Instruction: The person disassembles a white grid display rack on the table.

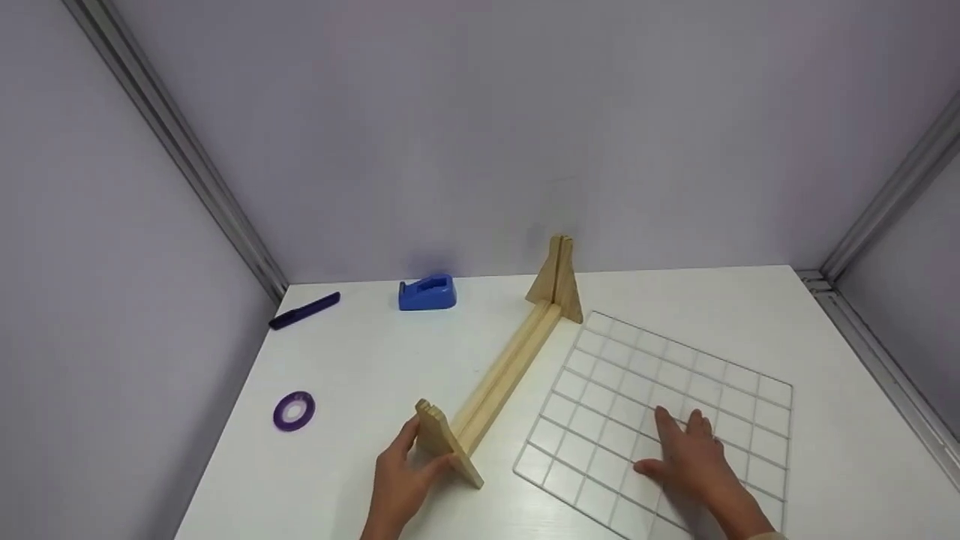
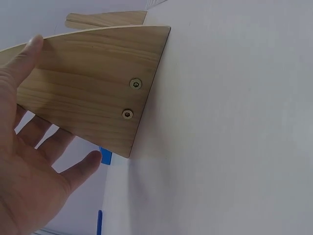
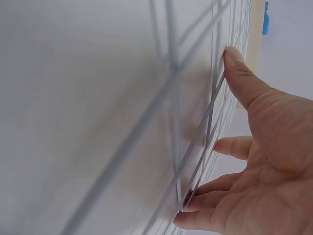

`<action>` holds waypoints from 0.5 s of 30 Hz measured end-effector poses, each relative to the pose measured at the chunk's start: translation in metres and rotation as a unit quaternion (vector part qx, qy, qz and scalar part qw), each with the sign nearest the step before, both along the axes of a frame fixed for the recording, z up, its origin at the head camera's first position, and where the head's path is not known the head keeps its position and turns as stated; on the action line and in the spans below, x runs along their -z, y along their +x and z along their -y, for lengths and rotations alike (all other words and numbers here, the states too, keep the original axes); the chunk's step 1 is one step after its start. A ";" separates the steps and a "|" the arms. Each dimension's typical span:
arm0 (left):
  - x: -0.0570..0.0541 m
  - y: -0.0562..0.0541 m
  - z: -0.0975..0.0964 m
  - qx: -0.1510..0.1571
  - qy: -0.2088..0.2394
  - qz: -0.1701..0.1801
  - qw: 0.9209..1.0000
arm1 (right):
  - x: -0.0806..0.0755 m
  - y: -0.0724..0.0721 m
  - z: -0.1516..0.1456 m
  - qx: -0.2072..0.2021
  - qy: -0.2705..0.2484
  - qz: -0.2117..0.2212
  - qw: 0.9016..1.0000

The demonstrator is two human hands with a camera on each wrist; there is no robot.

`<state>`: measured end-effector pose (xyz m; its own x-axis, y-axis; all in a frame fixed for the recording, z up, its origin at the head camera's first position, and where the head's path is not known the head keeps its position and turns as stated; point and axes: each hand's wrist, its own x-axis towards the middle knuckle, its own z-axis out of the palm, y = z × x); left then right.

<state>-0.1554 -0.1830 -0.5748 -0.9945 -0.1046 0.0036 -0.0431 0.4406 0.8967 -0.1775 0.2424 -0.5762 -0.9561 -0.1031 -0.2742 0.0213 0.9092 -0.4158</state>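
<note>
A wooden stand [image 1: 502, 379] lies diagonally across the white table, its long double rail running between two tapered end boards. My left hand [image 1: 401, 484] grips the near end board [image 2: 93, 73], with fingers and thumb on either side of it. Two bolt heads show on that board's outer face in the left wrist view. To the right, a white wire grid panel [image 1: 654, 382] lies on the table. My right hand [image 1: 697, 461] is spread over it, the thumb [image 3: 239, 73] and fingertips touching the wires. The far end board [image 1: 555, 277] stands upright near the back wall.
A blue tape dispenser [image 1: 427, 293] sits at the back edge of the table. Off to the left are a slim dark blue tool [image 1: 304, 310] and a purple ring [image 1: 281, 415] like a tape roll. Pale panels with metal frame posts [image 1: 195, 165] surround the table.
</note>
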 end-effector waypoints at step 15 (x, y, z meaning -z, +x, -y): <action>-0.001 0.014 -0.010 -0.037 -0.031 -0.014 0.999 | 0.001 -0.009 -0.009 -0.003 -0.024 0.021 0.999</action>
